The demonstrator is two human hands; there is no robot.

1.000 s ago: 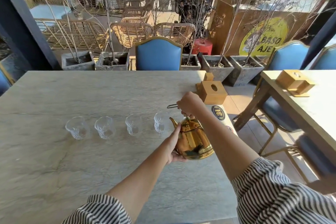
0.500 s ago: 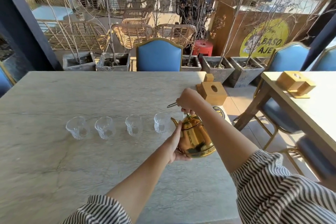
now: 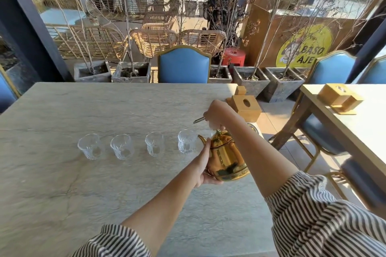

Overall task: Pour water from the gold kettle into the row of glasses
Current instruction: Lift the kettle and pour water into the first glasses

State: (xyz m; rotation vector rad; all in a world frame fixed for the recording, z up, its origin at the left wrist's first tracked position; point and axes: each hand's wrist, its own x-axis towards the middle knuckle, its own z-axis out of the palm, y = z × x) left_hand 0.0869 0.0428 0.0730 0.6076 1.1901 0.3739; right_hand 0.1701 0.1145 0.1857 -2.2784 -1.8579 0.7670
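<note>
The gold kettle [image 3: 226, 157] hangs above the grey stone table [image 3: 62, 204], tilted left with its spout next to the rightmost glass [image 3: 186, 141]. My right hand [image 3: 216, 113] grips the metal handle above the lid. My left hand [image 3: 203, 166] presses flat against the kettle's lower left side. The rest of the row of clear patterned glasses runs left from it: a third glass [image 3: 155, 144], a second glass [image 3: 122, 146] and the leftmost glass [image 3: 89, 146]. I cannot tell whether water is flowing.
A wooden tissue box [image 3: 246, 107] sits at the table's right edge behind my right hand. A blue chair [image 3: 183, 64] stands at the far side. A second table [image 3: 359, 131] with a wooden box is to the right, across a gap of floor.
The kettle has moved slightly up and left, its spout now closer to the rightmost glass. Both hands keep their hold.
</note>
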